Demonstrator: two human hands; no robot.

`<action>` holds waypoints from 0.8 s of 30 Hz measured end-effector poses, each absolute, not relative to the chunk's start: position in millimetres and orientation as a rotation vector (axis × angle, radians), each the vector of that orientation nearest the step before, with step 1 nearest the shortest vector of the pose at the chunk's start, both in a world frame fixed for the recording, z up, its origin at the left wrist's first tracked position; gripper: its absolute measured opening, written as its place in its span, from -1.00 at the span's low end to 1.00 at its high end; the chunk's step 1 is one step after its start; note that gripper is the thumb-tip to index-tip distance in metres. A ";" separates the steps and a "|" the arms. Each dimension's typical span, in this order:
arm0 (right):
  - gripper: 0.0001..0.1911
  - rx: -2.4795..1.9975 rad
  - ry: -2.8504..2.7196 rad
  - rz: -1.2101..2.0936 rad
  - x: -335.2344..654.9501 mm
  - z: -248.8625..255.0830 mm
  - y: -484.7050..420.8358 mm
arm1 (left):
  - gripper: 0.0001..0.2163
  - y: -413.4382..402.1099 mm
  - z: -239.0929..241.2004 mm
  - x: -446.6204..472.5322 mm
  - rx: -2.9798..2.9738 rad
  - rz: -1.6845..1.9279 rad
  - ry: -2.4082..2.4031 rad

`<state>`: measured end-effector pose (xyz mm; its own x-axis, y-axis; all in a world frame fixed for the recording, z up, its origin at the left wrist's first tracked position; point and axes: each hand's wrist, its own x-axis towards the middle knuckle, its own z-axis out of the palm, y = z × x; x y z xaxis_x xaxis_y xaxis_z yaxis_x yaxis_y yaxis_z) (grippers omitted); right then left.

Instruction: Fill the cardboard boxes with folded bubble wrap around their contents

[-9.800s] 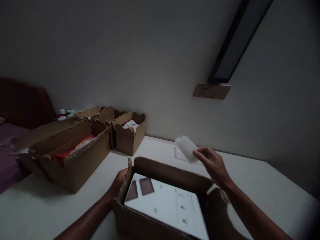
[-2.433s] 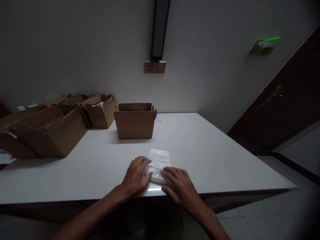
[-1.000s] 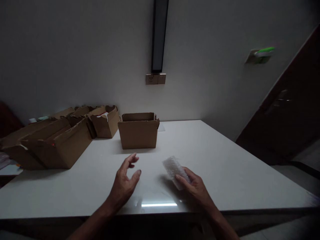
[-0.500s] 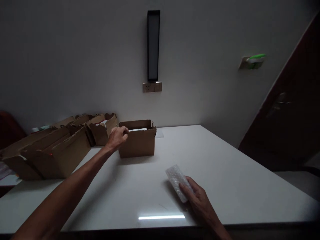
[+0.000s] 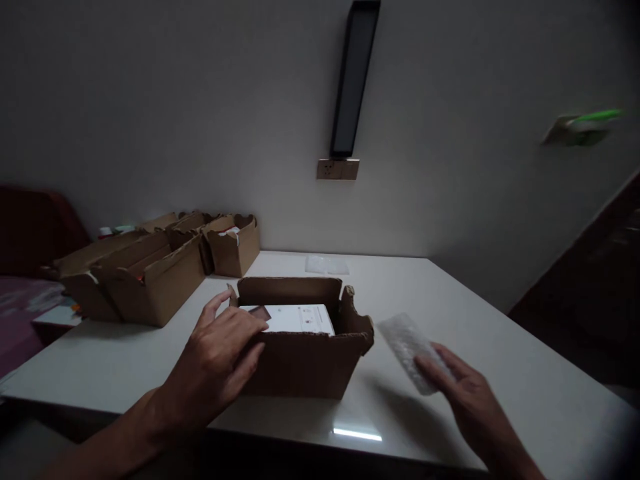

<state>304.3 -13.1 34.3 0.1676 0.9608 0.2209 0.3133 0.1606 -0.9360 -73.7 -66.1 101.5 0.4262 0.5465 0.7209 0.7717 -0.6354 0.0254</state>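
Observation:
My left hand [image 5: 220, 357] grips the left end of an open-topped cardboard box [image 5: 300, 367], fingers over the near rim and thumb on the outer face. Inside the box is a white printed carton [image 5: 300, 320], partly covered by the near wall and my fingers. To the right of the box, my right hand [image 5: 465, 387] is closed on a bubble-wrap packet [image 5: 410, 350], thumb on top. The packet is held above the table, and what it wraps, if anything, cannot be made out.
Several more open cardboard boxes [image 5: 150, 287] stand together on the left of the white table [image 5: 450, 300]. A flat clear plastic piece [image 5: 327, 265] lies near the wall. The wall carries a socket plate [image 5: 338, 169] and a long black fixture [image 5: 354, 80].
The cardboard box has come from the back of the table towards me, with my left hand on it. My right hand still holds the packet, now farther right in view.

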 end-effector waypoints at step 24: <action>-0.65 -2.106 -2.850 0.668 157.2 221.6 61.0 | -0.83 -69.3 82.3 -66.8 -2.258 -1.351 -1.097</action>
<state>157.2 61.0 221.6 -0.2481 0.7913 -0.5588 0.9572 0.2891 -0.0156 -66.8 -69.3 82.3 0.2705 0.4611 0.8451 0.7326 -0.6682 0.1301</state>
